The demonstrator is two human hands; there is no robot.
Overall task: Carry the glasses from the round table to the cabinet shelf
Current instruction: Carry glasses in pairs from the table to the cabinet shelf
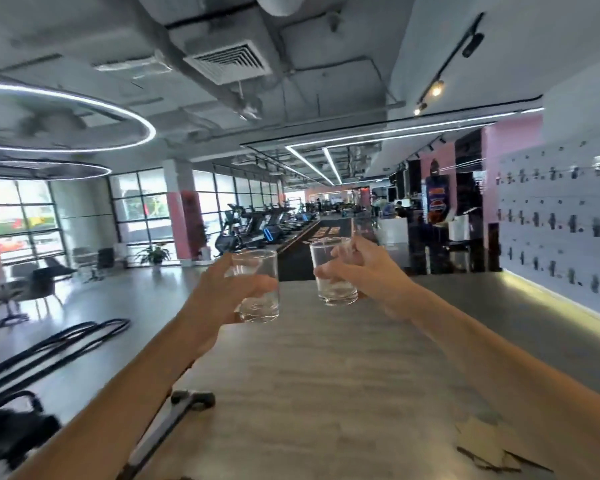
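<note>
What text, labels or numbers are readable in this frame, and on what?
Nothing can be read.
Orange lettering on the black floor runner: too blurred to read.
Red-and-blue emblem on the dark panel by the counter: too blurred to read.
On the left glass and the right glass: no print visible.

Over the counter (326,375): left glass (258,287) beside right glass (331,271).
</note>
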